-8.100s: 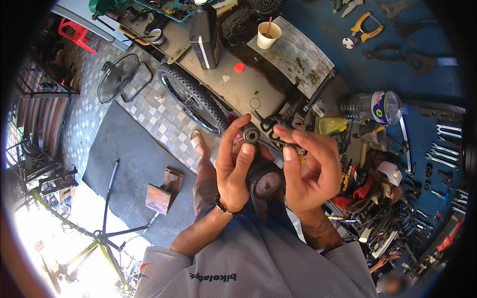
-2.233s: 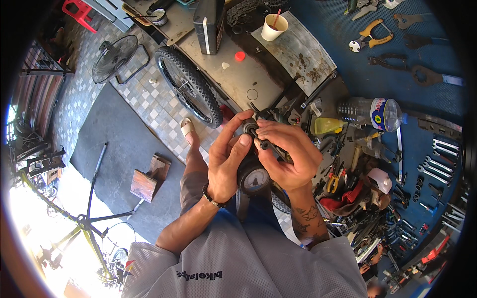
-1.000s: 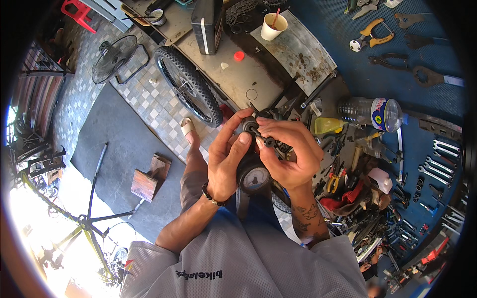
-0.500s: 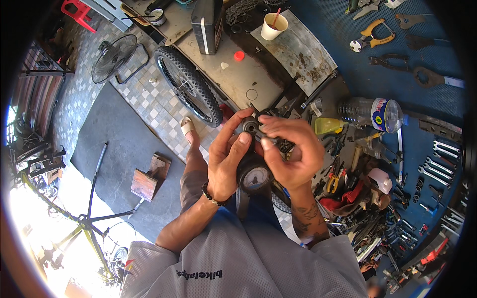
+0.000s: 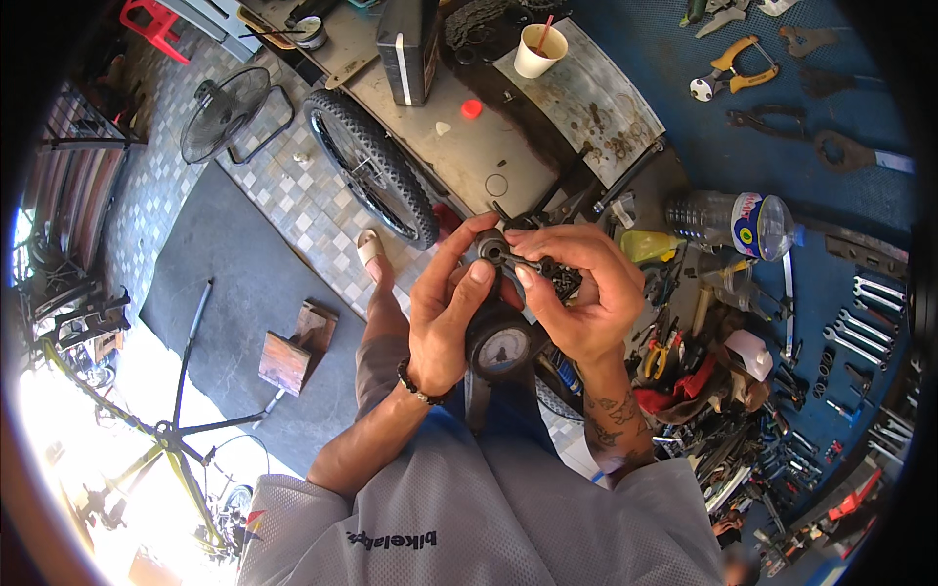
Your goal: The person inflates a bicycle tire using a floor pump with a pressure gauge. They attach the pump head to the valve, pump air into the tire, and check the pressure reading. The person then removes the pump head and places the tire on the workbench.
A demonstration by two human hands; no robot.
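Note:
In front of my body, my left hand (image 5: 445, 313) is closed around a dark round fitting (image 5: 491, 246) with a hole facing up, thumb and fingers on its sides. My right hand (image 5: 586, 288) pinches a small dark rod-like piece (image 5: 528, 262) between thumb and fingertips, right beside the fitting. One end of that piece points at the fitting; whether the two touch is hard to tell. Just below the hands is a round black pressure gauge (image 5: 502, 350) with a pale dial. Several small dark parts show behind my right fingers.
A workbench (image 5: 459, 151) ahead holds a paper cup (image 5: 538, 51), a black case (image 5: 404, 49) and a metal sheet (image 5: 586, 107). A bicycle wheel (image 5: 376, 176) leans at its edge. Plastic bottles (image 5: 747, 227), pliers and wrenches lie rightward. At left are a fan (image 5: 225, 112) and bike frame (image 5: 168, 430).
My right hand has drawn slightly right and its fingers have loosened, showing more of the small rod-like piece. My left hand keeps its hold on the fitting, almost unmoved.

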